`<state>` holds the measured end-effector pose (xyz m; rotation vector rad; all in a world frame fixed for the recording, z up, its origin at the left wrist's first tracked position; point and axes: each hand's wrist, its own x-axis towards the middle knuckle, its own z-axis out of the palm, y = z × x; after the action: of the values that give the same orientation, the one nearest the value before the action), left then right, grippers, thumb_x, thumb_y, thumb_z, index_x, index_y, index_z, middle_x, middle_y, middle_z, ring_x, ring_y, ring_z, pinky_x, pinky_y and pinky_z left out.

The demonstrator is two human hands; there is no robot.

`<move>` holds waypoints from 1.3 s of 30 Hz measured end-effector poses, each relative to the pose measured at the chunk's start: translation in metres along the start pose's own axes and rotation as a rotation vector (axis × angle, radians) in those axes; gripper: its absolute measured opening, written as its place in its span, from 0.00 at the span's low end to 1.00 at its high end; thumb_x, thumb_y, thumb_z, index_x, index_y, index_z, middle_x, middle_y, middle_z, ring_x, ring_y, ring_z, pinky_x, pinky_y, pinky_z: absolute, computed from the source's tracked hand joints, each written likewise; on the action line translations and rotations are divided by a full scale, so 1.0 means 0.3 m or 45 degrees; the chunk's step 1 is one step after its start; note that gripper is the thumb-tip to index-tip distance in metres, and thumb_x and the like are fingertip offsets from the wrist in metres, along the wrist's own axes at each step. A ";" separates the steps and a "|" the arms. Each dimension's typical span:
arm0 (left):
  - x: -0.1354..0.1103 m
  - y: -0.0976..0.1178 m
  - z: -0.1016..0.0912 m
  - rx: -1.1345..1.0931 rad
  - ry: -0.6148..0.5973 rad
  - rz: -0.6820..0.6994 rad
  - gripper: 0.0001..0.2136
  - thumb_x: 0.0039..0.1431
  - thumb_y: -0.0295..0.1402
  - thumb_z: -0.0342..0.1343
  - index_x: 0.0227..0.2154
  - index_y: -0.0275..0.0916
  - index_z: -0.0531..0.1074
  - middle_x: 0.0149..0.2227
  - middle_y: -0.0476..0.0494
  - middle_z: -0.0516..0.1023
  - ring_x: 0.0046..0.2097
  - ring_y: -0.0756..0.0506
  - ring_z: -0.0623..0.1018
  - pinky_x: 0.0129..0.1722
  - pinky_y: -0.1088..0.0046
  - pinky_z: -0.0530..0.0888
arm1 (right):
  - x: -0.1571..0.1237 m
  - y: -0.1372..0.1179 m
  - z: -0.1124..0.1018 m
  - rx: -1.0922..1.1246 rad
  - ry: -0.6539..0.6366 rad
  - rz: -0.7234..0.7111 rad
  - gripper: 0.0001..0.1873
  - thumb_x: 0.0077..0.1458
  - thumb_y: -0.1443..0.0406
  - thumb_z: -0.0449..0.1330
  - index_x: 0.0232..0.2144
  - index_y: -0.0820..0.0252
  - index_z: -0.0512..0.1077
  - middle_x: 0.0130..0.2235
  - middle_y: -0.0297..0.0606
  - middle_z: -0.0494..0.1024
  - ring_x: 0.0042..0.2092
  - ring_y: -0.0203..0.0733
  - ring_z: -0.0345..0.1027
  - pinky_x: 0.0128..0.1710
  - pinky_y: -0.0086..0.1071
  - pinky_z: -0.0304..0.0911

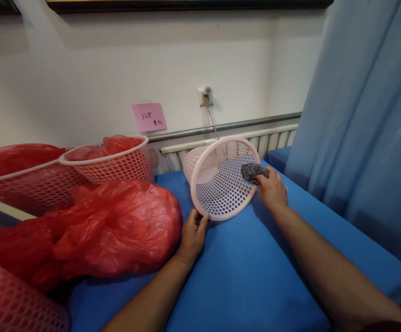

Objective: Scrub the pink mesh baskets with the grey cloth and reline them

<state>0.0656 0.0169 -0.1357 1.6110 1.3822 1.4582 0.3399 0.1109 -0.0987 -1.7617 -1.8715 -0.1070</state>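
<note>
A pale pink plastic basket (223,216) with a mesh wall lies on its side on the blue-covered surface (242,276), its mouth facing me. My left hand (192,233) pinches the lower left of its rim between thumb and fingers. At the right side of the mouth, my right hand (272,188) is closed on a dark grey cloth (252,172), which rests against the inside of the rim. A bulging red plastic bag (127,226) lies just left of my left hand.
Pink mesh baskets with red bags stand at the left, one basket (117,163) against the wall. A radiator (273,140) and a pipe run behind the surface. A plug sits in a wall socket (205,97) beside a pink note (149,117). Blue curtains (362,115) hang at the right.
</note>
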 end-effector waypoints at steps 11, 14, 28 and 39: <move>-0.008 0.021 0.005 0.105 0.044 0.063 0.10 0.64 0.41 0.55 0.37 0.39 0.73 0.34 0.47 0.78 0.37 0.46 0.77 0.40 0.70 0.75 | -0.192 -0.233 0.055 0.819 -0.552 -0.385 0.17 0.52 0.68 0.66 0.45 0.52 0.79 0.45 0.36 0.75 0.46 0.40 0.72 0.51 0.33 0.67; -0.008 0.018 0.001 0.108 0.058 0.058 0.10 0.64 0.41 0.55 0.35 0.39 0.72 0.33 0.48 0.78 0.36 0.46 0.77 0.38 0.71 0.74 | -0.207 -0.256 0.075 1.077 -0.519 -0.440 0.15 0.51 0.69 0.66 0.43 0.54 0.78 0.44 0.36 0.75 0.49 0.41 0.71 0.54 0.34 0.66; -0.003 0.026 0.003 0.082 0.006 -0.013 0.11 0.64 0.42 0.54 0.35 0.39 0.70 0.31 0.48 0.77 0.33 0.45 0.78 0.36 0.69 0.76 | -0.039 -0.018 0.022 0.116 -0.188 0.007 0.17 0.60 0.70 0.54 0.48 0.59 0.77 0.54 0.53 0.70 0.49 0.52 0.69 0.51 0.41 0.64; -0.007 0.017 0.003 0.068 0.022 0.023 0.10 0.65 0.41 0.54 0.36 0.39 0.71 0.32 0.48 0.76 0.35 0.46 0.77 0.37 0.70 0.75 | -0.186 -0.204 0.062 0.816 -0.543 -0.420 0.18 0.50 0.72 0.66 0.44 0.52 0.78 0.44 0.35 0.75 0.48 0.41 0.71 0.52 0.33 0.66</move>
<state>0.0683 0.0137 -0.1321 1.6515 1.4307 1.4600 0.2748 0.0608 -0.1199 -1.0814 -2.1491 0.7181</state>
